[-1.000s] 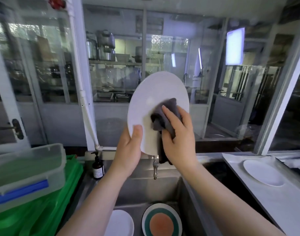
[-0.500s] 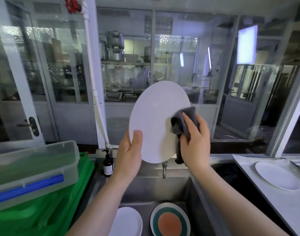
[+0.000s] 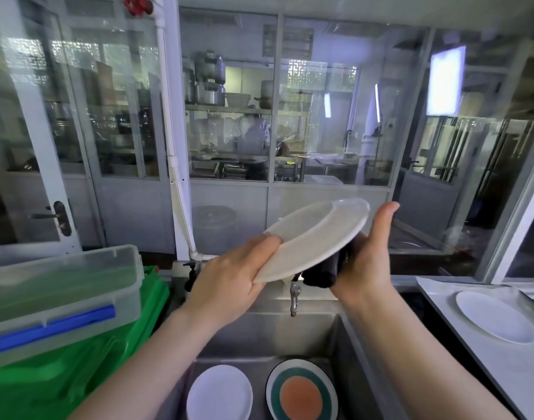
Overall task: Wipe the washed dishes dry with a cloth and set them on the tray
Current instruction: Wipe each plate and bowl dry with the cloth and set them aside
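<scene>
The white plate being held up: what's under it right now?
Under the white plate, the right hand presses a dark cloth against its underside, while the left hand grips the near rim. Most of the underside and the right fingers are hidden.

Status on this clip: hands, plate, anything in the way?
Left hand grips white plate rim. Right hand presses dark cloth under it. Tray holds one plate, path clear.
</scene>
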